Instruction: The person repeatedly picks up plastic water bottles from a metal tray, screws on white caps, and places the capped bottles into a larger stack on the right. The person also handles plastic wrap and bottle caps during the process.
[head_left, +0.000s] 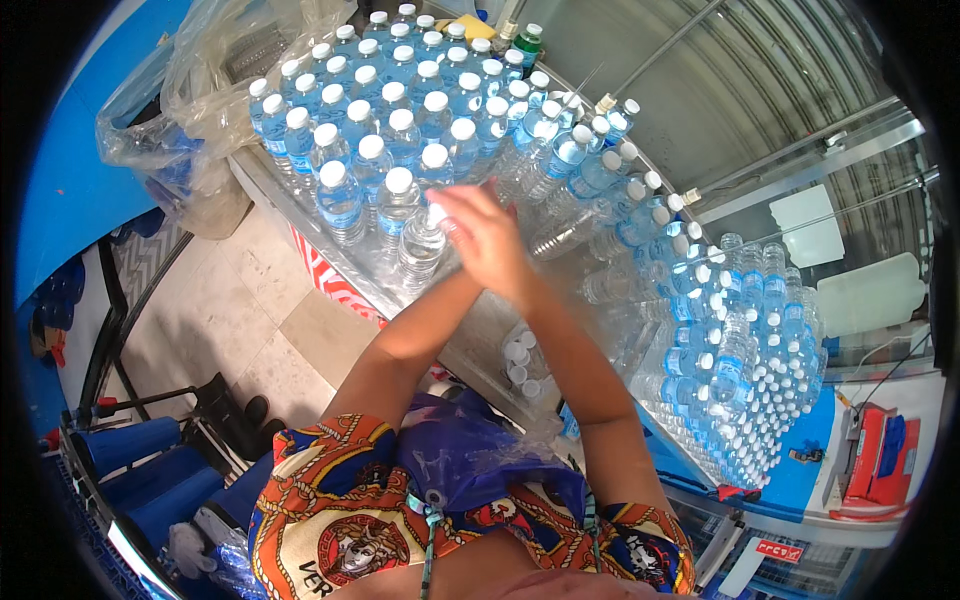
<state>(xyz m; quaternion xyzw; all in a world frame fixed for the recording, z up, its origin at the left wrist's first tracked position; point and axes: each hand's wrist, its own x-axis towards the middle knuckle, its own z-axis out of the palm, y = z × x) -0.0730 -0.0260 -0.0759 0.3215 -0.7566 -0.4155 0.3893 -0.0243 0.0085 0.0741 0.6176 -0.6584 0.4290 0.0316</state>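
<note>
On the metal counter (480, 330), a clear plastic water bottle (421, 251) with a white cap stands at the front corner of a group of similar bottles. My right hand (484, 236) has its fingers on that bottle's cap. Most of my left hand (491, 186) is hidden behind the right one; only fingertips seem to show past it, so its grip cannot be made out. My left forearm (405, 337) passes under the right wrist. Upright capped bottles (371, 161) with blue labels stand in rows just beyond.
Tilted and lying bottles (570, 225) fill the counter's far side, and a large stack (720, 360) rises at right. Loose white caps (517, 360) sit near my right forearm. A clear plastic bag (180, 112) hangs at left. Blue chairs (165, 480) stand at lower left.
</note>
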